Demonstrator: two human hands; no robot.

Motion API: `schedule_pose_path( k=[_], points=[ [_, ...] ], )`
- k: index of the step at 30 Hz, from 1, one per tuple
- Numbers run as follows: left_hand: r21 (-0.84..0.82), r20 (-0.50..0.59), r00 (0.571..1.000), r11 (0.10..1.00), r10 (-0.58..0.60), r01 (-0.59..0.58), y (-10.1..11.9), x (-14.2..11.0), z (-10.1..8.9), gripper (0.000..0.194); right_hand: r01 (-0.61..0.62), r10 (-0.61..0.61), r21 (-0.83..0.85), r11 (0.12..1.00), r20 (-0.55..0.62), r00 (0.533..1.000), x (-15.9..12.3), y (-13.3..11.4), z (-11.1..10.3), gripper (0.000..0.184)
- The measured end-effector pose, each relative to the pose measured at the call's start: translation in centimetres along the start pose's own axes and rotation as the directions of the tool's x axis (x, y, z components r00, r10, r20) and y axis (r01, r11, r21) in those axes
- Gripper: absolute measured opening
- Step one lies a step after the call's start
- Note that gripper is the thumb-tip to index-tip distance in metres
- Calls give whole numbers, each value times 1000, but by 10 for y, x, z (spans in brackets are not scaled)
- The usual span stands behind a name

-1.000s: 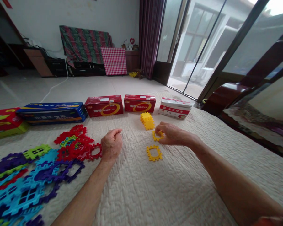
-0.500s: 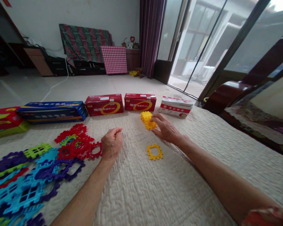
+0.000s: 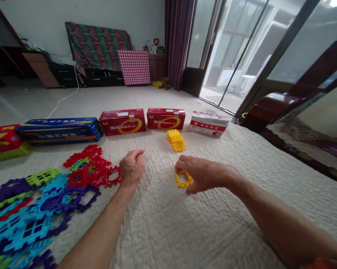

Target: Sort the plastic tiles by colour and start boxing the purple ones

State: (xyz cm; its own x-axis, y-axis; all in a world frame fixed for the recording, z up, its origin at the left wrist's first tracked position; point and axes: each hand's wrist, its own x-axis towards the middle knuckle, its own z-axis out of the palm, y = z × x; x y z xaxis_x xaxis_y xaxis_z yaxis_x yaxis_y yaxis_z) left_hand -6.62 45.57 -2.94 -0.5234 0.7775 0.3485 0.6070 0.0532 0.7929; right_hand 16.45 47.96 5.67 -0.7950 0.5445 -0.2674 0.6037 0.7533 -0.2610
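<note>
My right hand (image 3: 203, 173) is curled over a flat yellow frame piece (image 3: 182, 179) lying on the white quilt (image 3: 202, 224), fingers and thumb closing round its edges. A stack of yellow pieces (image 3: 175, 140) sits beyond it, near the boxes. My left hand (image 3: 132, 169) rests on the quilt as a loose fist with nothing showing in it, right beside a heap of red frame pieces (image 3: 91, 170).
A row of boxes lines the far edge: blue (image 3: 59, 130), two red (image 3: 122, 121) (image 3: 165, 118), one white (image 3: 209, 123). Purple, blue and green pieces (image 3: 31, 213) spread at the left. A dark wooden frame (image 3: 283, 108) stands at the right.
My right hand left the yellow stack, where it put a piece, and drew back toward me onto the lone yellow frame piece. My left hand stayed put.
</note>
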Motion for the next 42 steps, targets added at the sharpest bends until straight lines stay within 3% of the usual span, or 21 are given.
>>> schedule_pose_path(
  k=[8,12,16,19,23,25,27,31,33,36,42],
  points=[
    [-1,-6,1000,1000,-3,3,1,0,0,29,65,-65,62,996,-13,998,-3,15,-14,19],
    [-5,4,1000,1000,-2,2,1,0,0,30,-51,51,-10,999,-32,998,1,29,-17,26],
    [-13,13,1000,1000,7,-7,-1,0,1,31,-187,177,-38,982,-185,967,1,35,-10,33],
    [-18,14,1000,1000,11,-11,-3,0,2,31,-172,163,-32,985,-187,969,-2,29,-4,50],
    [-11,13,1000,1000,14,-14,-3,0,2,32,-162,149,-74,984,-153,977,1,20,3,35],
    [-5,12,1000,1000,11,-11,-3,0,2,32,-124,108,-72,990,-194,975,6,22,5,34],
    [2,10,1000,1000,7,-7,-2,-1,1,32,-88,61,-69,994,-319,946,15,29,7,36],
    [8,11,1000,1000,5,-5,1,-1,0,31,-67,0,-91,994,-591,807,34,52,12,41],
    [3,17,1000,1000,2,-2,1,-1,0,31,-46,-29,-104,993,-624,781,40,60,16,40],
    [-4,24,1000,1000,0,0,1,-1,0,29,-26,-56,-121,992,-624,780,43,68,20,40],
    [-5,23,1000,1000,15,-15,3,-1,0,28,60,-144,-148,987,-655,742,41,68,24,46]
  ],
)
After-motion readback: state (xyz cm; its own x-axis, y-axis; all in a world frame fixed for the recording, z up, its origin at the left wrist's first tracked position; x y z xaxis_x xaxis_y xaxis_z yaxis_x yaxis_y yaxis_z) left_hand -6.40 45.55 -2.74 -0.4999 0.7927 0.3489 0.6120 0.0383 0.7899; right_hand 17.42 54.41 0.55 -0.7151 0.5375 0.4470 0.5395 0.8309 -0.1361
